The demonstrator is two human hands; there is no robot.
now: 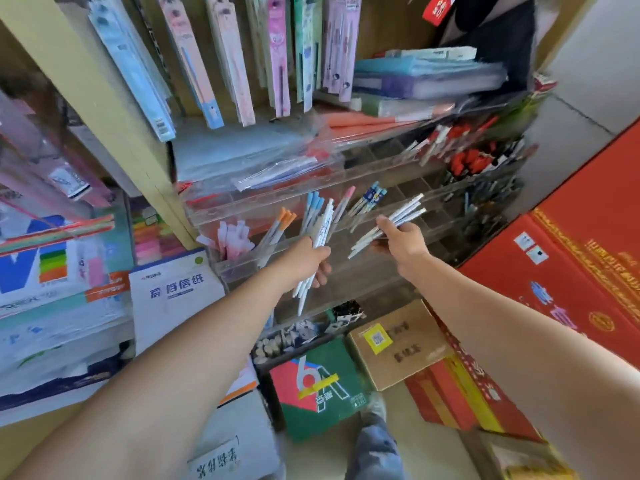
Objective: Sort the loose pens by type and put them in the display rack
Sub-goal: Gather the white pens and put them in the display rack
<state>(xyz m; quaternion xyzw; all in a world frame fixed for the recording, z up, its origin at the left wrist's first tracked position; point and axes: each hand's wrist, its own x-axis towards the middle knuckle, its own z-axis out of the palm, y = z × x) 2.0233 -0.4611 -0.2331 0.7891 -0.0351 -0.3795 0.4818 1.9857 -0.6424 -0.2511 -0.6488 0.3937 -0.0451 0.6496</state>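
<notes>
At the front edge of the display rack point(360, 282), my left hand point(304, 261) grips white pens point(320, 233); my right hand point(403, 242) clasps a second bunch point(405, 211).

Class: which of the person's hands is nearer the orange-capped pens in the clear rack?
Left. The left hand, gripping white pens, is just below and right of the orange-capped pens; the right hand, holding another bundle, is much farther to their right.

A brown cardboard box point(398, 344) lies on the floor. Left of it sits a green box point(318, 400); right of it, a red carton point(581, 258).
</notes>
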